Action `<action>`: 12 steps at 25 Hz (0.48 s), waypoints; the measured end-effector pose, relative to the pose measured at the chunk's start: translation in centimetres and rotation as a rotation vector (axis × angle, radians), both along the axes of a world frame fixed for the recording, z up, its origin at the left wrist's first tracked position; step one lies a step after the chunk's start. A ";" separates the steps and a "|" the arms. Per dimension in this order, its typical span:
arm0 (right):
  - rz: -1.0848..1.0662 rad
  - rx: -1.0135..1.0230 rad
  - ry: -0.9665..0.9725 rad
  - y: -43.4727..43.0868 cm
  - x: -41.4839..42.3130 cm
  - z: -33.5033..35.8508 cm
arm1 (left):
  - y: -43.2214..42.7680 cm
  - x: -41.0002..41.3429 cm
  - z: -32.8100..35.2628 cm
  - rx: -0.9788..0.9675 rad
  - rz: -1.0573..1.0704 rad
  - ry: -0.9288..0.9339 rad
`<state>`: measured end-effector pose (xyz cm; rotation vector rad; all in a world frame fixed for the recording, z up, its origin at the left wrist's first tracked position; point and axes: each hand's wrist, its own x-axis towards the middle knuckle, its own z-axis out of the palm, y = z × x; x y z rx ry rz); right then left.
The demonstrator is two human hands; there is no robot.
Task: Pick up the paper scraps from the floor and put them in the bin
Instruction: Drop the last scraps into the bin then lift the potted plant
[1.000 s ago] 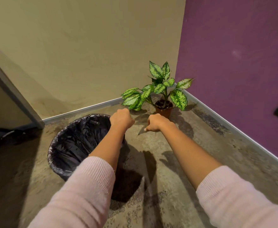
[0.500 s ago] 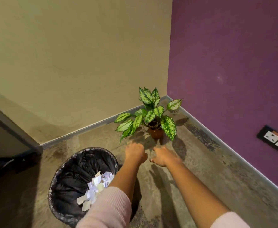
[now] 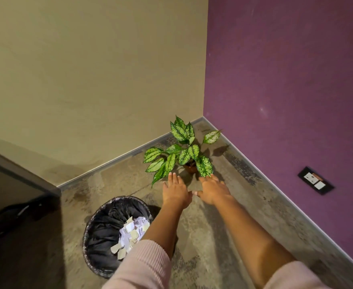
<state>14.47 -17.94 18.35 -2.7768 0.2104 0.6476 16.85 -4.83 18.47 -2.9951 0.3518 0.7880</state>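
A round bin (image 3: pixel 97 217) lined with a black bag stands on the concrete floor at lower left. A heap of white paper scraps (image 3: pixel 130 234) lies inside it, partly hidden by my left forearm. My left hand (image 3: pixel 175 189) is stretched out flat, palm down, fingers apart, beyond the bin's far right side. My right hand (image 3: pixel 212 189) is flat beside it, thumbs nearly touching. Both hands hold nothing. No scraps show on the floor.
A small potted plant (image 3: pixel 182 155) with speckled green leaves stands in the corner just beyond my fingertips. A beige wall is ahead, a purple wall with a socket plate (image 3: pixel 315 183) on the right. A dark door frame (image 3: pixel 21 174) is at left.
Both fists have opened into flat, spread hands. The view has tilted up and pulled back, so the bin and plant sit lower and the scraps inside the bin show.
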 end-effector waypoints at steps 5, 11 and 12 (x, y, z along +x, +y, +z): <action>-0.065 0.018 0.041 -0.7 1.8 1.4 | 0.1 2.3 1.3 0.005 -0.027 0.041; -0.178 0.055 0.056 -2.9 4.1 0.8 | 0.6 4.9 1.1 0.030 -0.052 0.097; -0.188 0.065 0.069 -3.4 4.7 0.2 | 0.6 5.6 0.8 0.037 -0.050 0.120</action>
